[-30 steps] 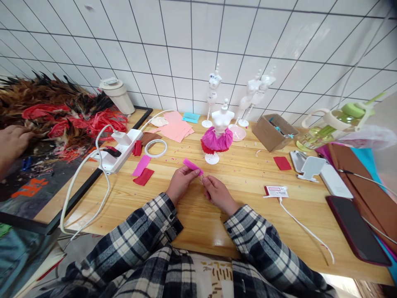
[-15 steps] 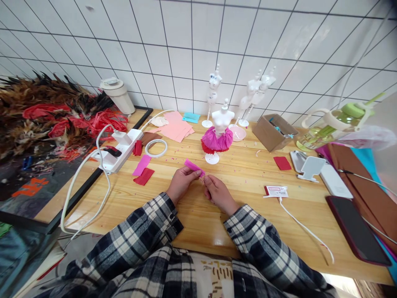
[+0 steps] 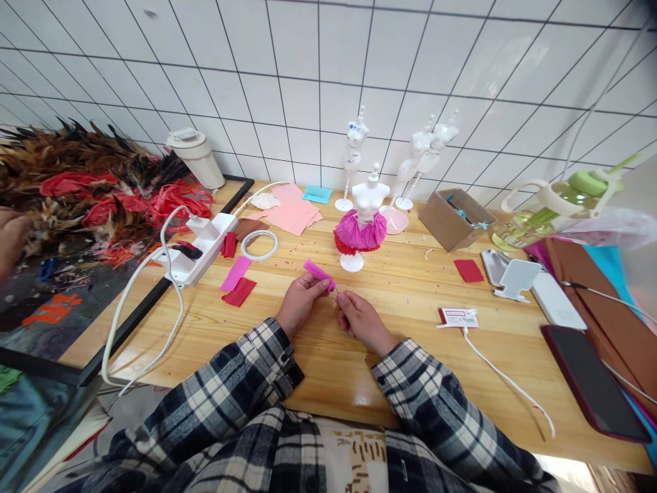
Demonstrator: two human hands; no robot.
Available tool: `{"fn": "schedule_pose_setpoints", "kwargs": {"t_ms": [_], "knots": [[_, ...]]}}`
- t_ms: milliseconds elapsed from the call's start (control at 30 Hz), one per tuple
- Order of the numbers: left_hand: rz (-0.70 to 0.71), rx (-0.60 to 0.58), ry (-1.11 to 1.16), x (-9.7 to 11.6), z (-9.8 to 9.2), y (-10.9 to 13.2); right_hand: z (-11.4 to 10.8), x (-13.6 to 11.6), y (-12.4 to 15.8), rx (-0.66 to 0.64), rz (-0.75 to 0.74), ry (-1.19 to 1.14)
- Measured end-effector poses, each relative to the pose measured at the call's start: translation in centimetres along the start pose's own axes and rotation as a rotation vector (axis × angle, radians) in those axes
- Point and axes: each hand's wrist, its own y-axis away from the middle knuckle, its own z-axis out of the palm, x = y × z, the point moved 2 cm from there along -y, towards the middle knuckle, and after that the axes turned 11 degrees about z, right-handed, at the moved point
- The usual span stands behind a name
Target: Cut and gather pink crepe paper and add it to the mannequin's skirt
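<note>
Left hand [image 3: 300, 301] pinches the pink strip [image 3: 318, 272] between thumb and fingers, lifted just above the wooden table [image 3: 410, 294]; right hand [image 3: 362, 320] sits just beside it, fingers curled, tips at the strip's lower end; whether it grips anything, I cannot tell; the little mannequin [image 3: 367, 198] in its pink skirt stands right behind; a co-worker's hand [image 3: 9, 239] shows far left by the feathers [image 3: 66, 171].

Craft workshop. Indicators: a wooden table [image 3: 410, 301] against a white tiled wall [image 3: 308, 82], miniature dress forms [image 3: 354, 147], one wearing a pink fringed skirt [image 3: 361, 231], cut paper sheets [image 3: 290, 212], a feather pile [image 3: 76, 157], and scattered offcuts.
</note>
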Motion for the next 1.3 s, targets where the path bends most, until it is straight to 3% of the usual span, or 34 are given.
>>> {"fn": "schedule_pose_setpoints", "kwargs": {"t_ms": [567, 1067, 1300], "knots": [[-0.042, -0.08, 0.009, -0.01, 0.0, 0.08, 0.01, -0.14, -0.1, -0.021, -0.038, -0.065], [-0.056, -0.051, 0.024, 0.32, 0.22, 0.06, 0.07, -0.02, -0.17, -0.078, -0.032, -0.093], [-0.044, -0.004, 0.03, 0.48, 0.5, 0.05, -0.1, 0.04, -0.02, 0.028, -0.04, -0.026]]}}
